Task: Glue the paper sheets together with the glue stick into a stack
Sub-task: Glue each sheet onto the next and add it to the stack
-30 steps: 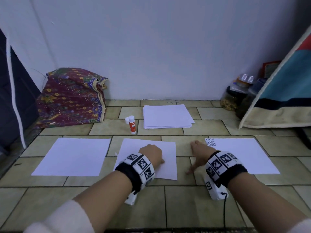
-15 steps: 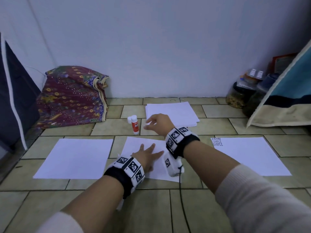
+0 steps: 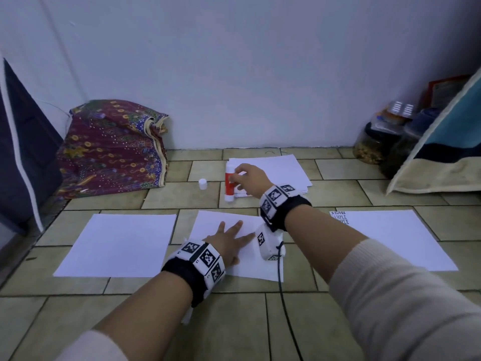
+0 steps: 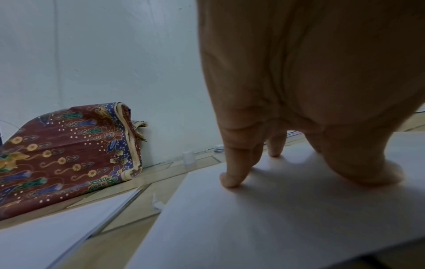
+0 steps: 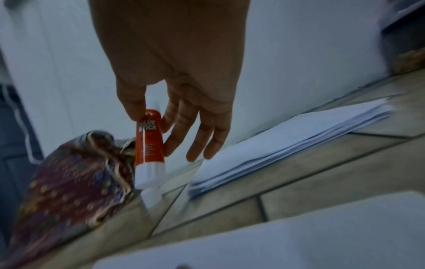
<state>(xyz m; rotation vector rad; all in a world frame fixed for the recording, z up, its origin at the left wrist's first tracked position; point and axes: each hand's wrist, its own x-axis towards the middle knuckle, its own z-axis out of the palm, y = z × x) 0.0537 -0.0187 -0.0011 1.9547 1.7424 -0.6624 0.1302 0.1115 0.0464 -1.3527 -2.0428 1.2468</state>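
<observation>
The head camera looked forward and down across the beige tiled floor (image 3: 260, 321) toward the pale wall. Each wrist camera sat low and close behind its hand, facing that wall; all three shared the maroon patterned folded cloth (image 3: 112, 147) (image 4: 64, 154) (image 5: 69, 182).

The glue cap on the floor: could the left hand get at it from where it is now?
Probably yes. The left hand lies flat on the middle sheet, holding nothing, and the cap stands alone on bare tile beyond it. Only the right hand, gripping the glue stick, works close beside it.
</observation>
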